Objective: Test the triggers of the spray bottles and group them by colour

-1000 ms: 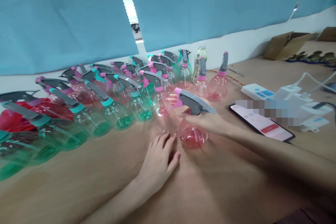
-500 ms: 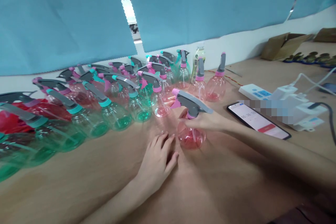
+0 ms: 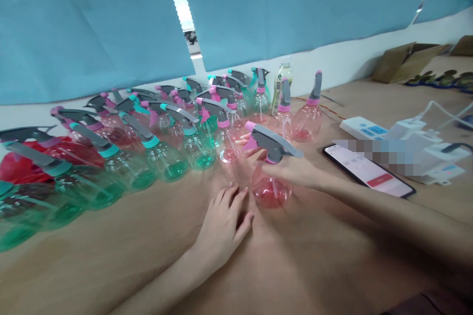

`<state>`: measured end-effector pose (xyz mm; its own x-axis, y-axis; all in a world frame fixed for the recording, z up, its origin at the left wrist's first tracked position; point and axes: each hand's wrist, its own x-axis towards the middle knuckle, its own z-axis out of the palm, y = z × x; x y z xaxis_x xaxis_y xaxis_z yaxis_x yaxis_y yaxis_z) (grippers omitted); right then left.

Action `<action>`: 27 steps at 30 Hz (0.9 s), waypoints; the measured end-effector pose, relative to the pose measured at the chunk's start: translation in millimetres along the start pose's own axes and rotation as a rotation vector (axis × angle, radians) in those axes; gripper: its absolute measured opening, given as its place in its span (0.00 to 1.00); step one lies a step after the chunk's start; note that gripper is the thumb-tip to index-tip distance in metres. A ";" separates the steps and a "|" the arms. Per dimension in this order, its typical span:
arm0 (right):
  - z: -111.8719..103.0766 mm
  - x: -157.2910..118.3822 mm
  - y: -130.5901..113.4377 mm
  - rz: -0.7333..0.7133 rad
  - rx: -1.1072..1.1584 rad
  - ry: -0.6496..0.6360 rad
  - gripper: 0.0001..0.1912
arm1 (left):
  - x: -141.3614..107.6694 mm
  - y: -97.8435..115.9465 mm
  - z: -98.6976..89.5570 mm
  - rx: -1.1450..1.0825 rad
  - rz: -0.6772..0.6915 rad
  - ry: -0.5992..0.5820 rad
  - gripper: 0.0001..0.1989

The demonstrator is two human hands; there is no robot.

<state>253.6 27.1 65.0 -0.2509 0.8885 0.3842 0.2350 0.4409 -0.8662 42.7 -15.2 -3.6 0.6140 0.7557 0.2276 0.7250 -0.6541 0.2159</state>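
Near the middle of the brown surface (image 3: pixel 166 251), just right of the left hand, I can see a pink spray bottle (image 3: pixel 272 196) standing upright, with a pool of pink at its base and its grey and pink head (image 3: pixel 271 142) pointing left. The person's right hand (image 3: pixel 290 172) is wrapped around it just below the head, the thumb side toward us, with some fingertips showing beyond the pink trigger. The left hand (image 3: pixel 223 226) holds nothing; it lies palm down, fingers loosely spread, near the bottle but not touching it.

Off to the left, a crowd of spray bottles stands close together, green ones such as this green bottle (image 3: pixel 168 162) in front and pink ones among those behind. A clear bottle with a pink collar (image 3: pixel 227 143) is nearest the right hand's fingertips. Farther back, two pink bottles stand beside a drink bottle (image 3: pixel 284 78). On the right lie a phone (image 3: pixel 369 172), its small digits too blurred to read, and a white power strip (image 3: pixel 364 129). Beyond them sits a cardboard box (image 3: pixel 395 64).
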 end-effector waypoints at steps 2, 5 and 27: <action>-0.7 0.0 2.3 0.004 0.042 -0.034 0.28 | -0.1 0.0 0.3 -0.005 -0.002 0.007 0.21; -1.5 0.3 5.2 0.010 0.039 -0.052 0.29 | -0.4 -0.1 0.6 -0.017 0.000 0.019 0.20; -1.4 -1.1 3.6 0.028 -0.002 -0.039 0.20 | 0.2 0.3 -1.0 0.002 0.006 0.004 0.20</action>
<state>256.0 27.8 61.9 -0.2805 0.8949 0.3471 0.2438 0.4162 -0.8760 42.7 -15.4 -2.6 0.6174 0.7514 0.2328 0.7216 -0.6589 0.2127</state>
